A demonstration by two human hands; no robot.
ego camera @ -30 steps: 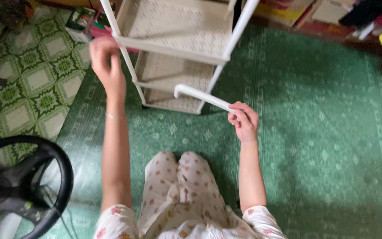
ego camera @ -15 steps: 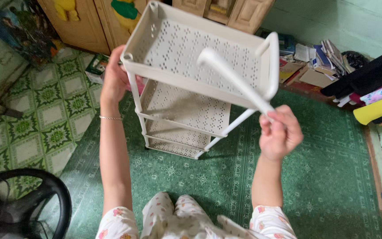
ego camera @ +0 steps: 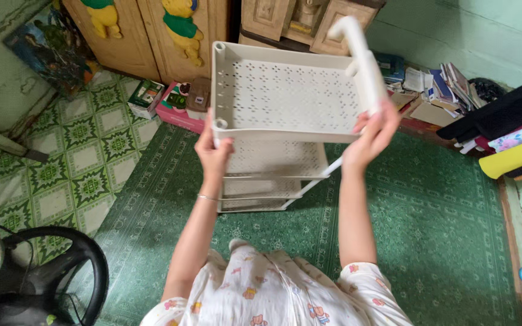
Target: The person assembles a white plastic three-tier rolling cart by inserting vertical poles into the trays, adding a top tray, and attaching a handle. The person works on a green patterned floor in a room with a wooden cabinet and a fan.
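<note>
The left hand [ego camera: 212, 154] is closed around the front-left corner of the white perforated top tray [ego camera: 285, 96] of a tiered plastic rack standing on the green carpet [ego camera: 442, 211]. The right hand [ego camera: 373, 136] is wrapped around a white curved handle tube [ego camera: 360, 51] at the tray's right edge. To seat it well, brace the corner firmly and keep the tube square to its socket

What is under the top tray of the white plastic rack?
Under the top tray two more perforated shelves show, stacked lower. The left hand and the tray cover part of them; the rack's feet are hidden.
</note>
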